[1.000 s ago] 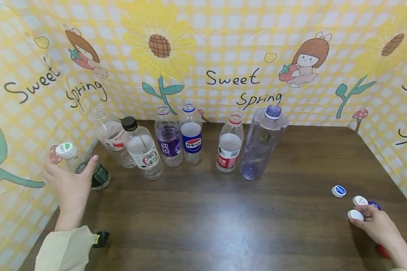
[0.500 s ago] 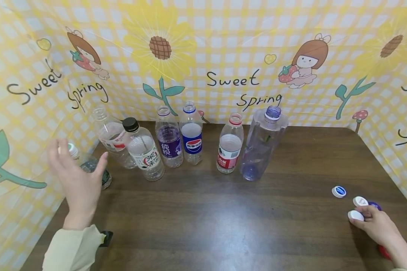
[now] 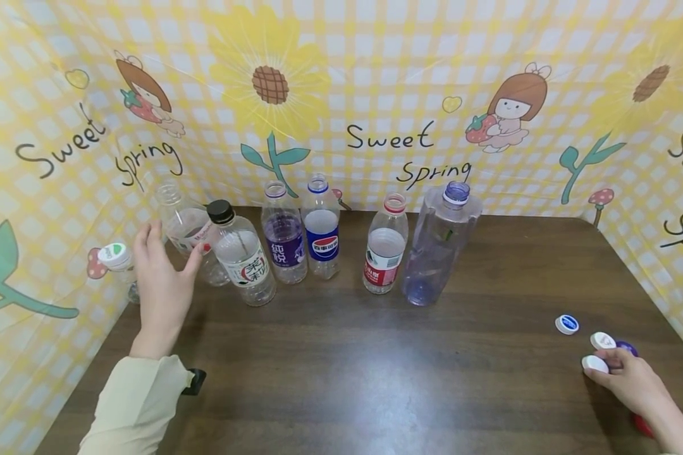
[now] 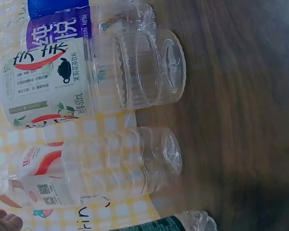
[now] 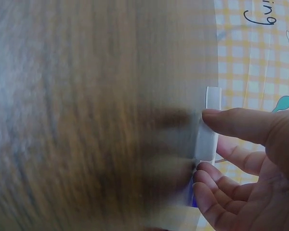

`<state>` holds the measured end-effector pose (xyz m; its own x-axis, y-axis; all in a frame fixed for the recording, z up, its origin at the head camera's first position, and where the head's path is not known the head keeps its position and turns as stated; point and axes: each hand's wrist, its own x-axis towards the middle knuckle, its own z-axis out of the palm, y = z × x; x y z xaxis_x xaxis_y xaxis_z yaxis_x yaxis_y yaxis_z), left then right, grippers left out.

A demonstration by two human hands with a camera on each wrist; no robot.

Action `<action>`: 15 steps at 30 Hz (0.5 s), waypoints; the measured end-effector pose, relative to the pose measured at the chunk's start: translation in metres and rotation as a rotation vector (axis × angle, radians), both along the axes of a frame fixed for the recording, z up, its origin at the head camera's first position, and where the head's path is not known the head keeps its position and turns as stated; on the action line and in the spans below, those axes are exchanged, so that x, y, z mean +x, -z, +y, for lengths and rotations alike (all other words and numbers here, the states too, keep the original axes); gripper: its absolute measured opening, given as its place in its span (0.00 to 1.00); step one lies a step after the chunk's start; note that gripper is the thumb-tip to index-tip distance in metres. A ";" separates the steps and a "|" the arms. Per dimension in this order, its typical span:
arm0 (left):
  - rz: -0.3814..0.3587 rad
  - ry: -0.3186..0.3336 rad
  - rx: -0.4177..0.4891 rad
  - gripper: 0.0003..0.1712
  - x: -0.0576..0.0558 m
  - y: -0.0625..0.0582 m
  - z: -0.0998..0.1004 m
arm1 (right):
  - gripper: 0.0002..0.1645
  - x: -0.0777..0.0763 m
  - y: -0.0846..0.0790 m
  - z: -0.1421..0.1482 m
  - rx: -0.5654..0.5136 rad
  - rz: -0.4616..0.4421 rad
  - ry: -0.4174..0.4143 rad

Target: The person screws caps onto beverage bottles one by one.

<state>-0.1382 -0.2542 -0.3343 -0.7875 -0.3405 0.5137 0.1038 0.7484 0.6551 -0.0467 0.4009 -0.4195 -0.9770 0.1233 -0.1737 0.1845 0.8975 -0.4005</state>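
Note:
My left hand (image 3: pixel 164 284) is raised at the left with thumb and fingers apart, in front of a clear uncapped bottle (image 4: pixel 115 168) with a white and red label. In the left wrist view its fingertips (image 4: pixel 5 221) lie either side of that bottle's neck. Beside it stands a clear bottle with a black cap (image 3: pixel 221 212). Partly hidden behind the hand is a bottle with a white and green cap (image 3: pixel 112 254). At the right, my right hand (image 3: pixel 632 379) pinches a white bottle cap (image 3: pixel 594 364) at the table surface, thumb on its near side.
Uncapped bottles stand along the back: a purple-label one (image 3: pixel 284 243), a blue Pepsi one (image 3: pixel 322 243), a red-label one (image 3: pixel 382 268) and a tall bluish one (image 3: pixel 438 253). Loose caps, blue (image 3: pixel 566 325), white (image 3: pixel 603 340), purple (image 3: pixel 627 348) and red (image 3: pixel 642 425), lie around the right hand.
My left hand has left the green-capped bottle and moved right to the uncapped white-and-red-label bottle. My right hand stays on the white cap.

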 end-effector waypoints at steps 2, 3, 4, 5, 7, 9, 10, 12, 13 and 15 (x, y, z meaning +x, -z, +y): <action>-0.035 0.001 0.003 0.43 -0.004 0.000 0.001 | 0.30 0.000 0.001 0.000 -0.003 -0.002 0.001; -0.054 -0.002 0.006 0.43 -0.006 0.000 0.001 | 0.30 0.001 0.001 0.001 -0.004 -0.001 0.002; -0.072 -0.004 0.012 0.44 -0.007 0.000 0.002 | 0.30 0.001 0.001 0.001 -0.005 -0.003 0.005; -0.088 -0.004 0.018 0.44 -0.009 -0.001 0.002 | 0.30 0.001 0.001 0.001 -0.006 -0.003 0.007; -0.121 -0.007 0.036 0.45 -0.012 -0.002 0.003 | 0.31 0.001 0.000 0.001 -0.011 -0.012 0.014; -0.141 -0.012 0.051 0.45 -0.015 -0.002 0.003 | 0.31 0.001 -0.001 0.000 -0.016 -0.025 0.023; -0.149 -0.016 0.058 0.46 -0.016 -0.002 0.003 | 0.31 0.001 -0.002 0.000 -0.018 -0.034 0.027; -0.166 -0.027 0.074 0.47 -0.017 -0.002 0.003 | 0.32 0.002 -0.005 -0.002 -0.024 -0.047 0.035; -0.172 -0.032 0.084 0.47 -0.018 -0.002 0.003 | 0.32 0.002 -0.006 -0.003 -0.025 -0.050 0.038; -0.185 -0.041 0.101 0.48 -0.019 -0.001 0.002 | 0.33 0.002 -0.008 -0.005 -0.027 -0.051 0.042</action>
